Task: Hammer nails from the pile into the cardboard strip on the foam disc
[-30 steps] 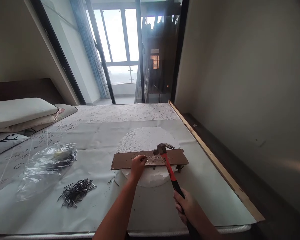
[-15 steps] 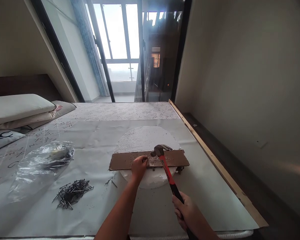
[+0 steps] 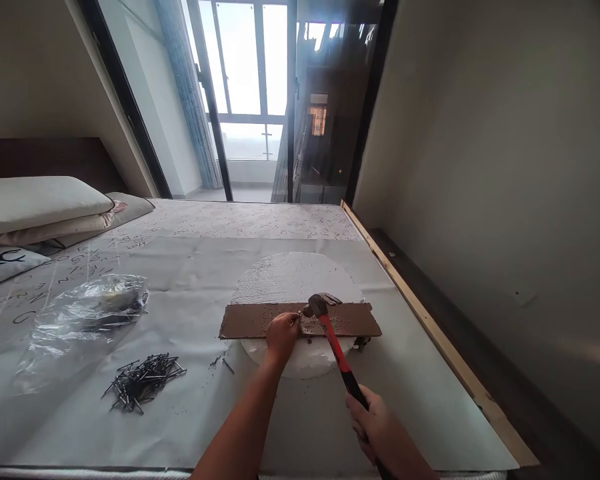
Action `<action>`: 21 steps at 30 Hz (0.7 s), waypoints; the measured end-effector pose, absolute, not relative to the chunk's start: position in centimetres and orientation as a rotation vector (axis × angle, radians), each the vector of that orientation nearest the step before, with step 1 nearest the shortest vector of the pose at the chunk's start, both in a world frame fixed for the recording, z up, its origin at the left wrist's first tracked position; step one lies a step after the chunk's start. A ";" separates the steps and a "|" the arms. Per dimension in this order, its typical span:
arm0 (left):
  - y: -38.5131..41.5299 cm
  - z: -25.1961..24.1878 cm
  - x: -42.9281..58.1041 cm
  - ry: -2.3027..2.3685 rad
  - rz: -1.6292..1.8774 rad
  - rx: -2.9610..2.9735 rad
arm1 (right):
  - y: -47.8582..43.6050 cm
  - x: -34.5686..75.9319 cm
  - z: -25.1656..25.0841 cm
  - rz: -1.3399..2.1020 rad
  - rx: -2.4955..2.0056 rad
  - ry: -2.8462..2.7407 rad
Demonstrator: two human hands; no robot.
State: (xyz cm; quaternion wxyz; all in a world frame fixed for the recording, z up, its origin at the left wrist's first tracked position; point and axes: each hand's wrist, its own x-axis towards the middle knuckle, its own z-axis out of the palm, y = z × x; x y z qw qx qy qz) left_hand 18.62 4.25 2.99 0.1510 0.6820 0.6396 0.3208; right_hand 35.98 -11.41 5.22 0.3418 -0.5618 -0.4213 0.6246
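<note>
My right hand [image 3: 373,423] is wrapped round the black grip of a red-and-black claw hammer [image 3: 336,347]. Its dark metal head hangs over a brown board [image 3: 247,321], just right of my left fingers. My left hand [image 3: 283,333] pinches a small nail [image 3: 300,316] against the board; the fingers partly hide it. Small holes or nail points dot the board's middle. Under the board lies a white round slab [image 3: 300,277] with a rough top. A loose nail [image 3: 229,367] rests left of the slab, by dark crumbs.
A heap of nails [image 3: 143,381] lies on the grey sheet [image 3: 190,427] to the left. Behind it sits a crumpled clear plastic bag [image 3: 85,327]. Pillows [image 3: 45,203] are stacked far left. A wooden rail [image 3: 420,310] edges the bed on the right.
My left hand has shifted slightly right along the board, closer to the hammer head. The hammer stays nearly in the same place. The whole view has tilted a little.
</note>
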 end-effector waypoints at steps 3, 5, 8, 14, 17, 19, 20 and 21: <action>4.1 2.8 18.6 1.835 0.948 1.991 | -11.5 35.9 5.6 1.596 -1.506 -1.118; 4.0 2.6 18.6 1.831 0.955 2.005 | -11.4 35.9 6.1 1.574 -1.532 -1.122; 4.0 2.5 18.6 1.818 0.947 2.004 | -10.9 36.1 7.1 1.488 -1.568 -1.206; 3.8 2.4 18.4 1.835 0.882 2.011 | -10.0 36.4 7.7 1.353 -1.664 -1.405; 3.8 2.1 18.3 1.821 0.878 2.056 | -10.0 36.5 7.7 1.339 -1.660 -1.415; 3.8 1.9 18.3 1.811 0.896 2.072 | -10.0 36.4 7.7 1.349 -1.641 -1.408; 3.8 1.8 18.2 1.812 0.900 2.072 | -9.9 36.3 7.6 1.363 -1.638 -1.398; 3.9 1.8 18.2 1.818 0.903 2.067 | -9.8 36.2 7.5 1.395 -1.641 -1.374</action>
